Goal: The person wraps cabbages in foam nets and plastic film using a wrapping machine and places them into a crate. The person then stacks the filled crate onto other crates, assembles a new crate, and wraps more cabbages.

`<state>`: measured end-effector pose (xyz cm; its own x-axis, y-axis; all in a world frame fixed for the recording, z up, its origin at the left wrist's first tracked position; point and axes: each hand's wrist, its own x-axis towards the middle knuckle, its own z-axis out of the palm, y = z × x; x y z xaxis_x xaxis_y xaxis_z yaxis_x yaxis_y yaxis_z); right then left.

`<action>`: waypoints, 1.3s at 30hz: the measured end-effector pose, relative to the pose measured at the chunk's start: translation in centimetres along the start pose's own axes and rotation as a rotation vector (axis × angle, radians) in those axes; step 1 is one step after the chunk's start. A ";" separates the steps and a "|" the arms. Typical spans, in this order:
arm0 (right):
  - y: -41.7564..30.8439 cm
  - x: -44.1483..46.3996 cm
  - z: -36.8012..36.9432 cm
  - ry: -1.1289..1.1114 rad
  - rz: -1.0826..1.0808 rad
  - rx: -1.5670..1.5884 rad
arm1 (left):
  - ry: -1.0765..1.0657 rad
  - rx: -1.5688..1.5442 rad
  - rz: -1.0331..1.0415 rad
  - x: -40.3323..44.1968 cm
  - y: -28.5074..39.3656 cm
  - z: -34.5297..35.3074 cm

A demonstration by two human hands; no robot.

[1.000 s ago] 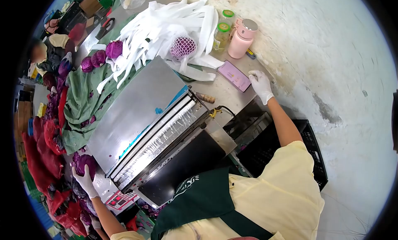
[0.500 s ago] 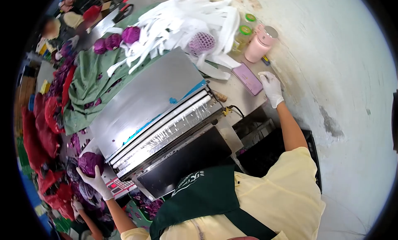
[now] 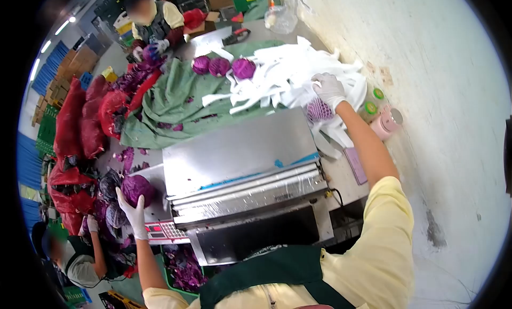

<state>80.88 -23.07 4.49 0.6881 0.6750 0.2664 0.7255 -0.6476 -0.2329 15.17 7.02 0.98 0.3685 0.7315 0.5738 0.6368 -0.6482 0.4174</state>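
My left hand (image 3: 133,215), in a white glove, cups the near side of a red cabbage (image 3: 137,191), thumb and fingers apart around it. The cabbage sits over the scale (image 3: 162,231), whose keypad faces me. My right hand (image 3: 329,90), also gloved, is over a heap of white foam net sleeves (image 3: 293,69). Its fingers are bent with a gap between thumb and forefinger, and I see nothing gripped there. Just below it lies a cabbage in a foam net (image 3: 319,110). Between my hands stands the metal film-wrapping machine (image 3: 240,143).
Three bare cabbages (image 3: 219,66) rest on green cloth (image 3: 178,95). A phone (image 3: 356,165), pink bottle (image 3: 386,123) and green-lidded jars (image 3: 370,107) stand by the right wall. Red mesh sacks (image 3: 69,122) line the left. Co-workers (image 3: 154,21) are at far left and lower left.
My right hand has moved from beside the phone forward and left to the foam net heap. My left hand stays at the cabbage. The whole view has turned and shifted.
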 end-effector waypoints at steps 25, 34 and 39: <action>-27.5 -20.3 -13.1 0.014 -0.935 0.580 | 0.070 -1.096 -0.070 -3.8 32.2 -5.7; -29.7 -29.6 -7.0 -0.345 -0.632 1.115 | 0.061 -1.326 -0.687 -12.0 29.8 -6.7; -32.4 -32.2 -8.5 -0.727 -0.233 1.654 | 0.022 -1.531 -0.750 -13.1 27.5 -8.1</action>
<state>35.08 -26.79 11.40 0.1227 0.9856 0.1163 -0.2473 0.1438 -0.9582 22.34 -22.05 10.65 0.2960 0.9541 -0.0465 -0.5363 0.2062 0.8185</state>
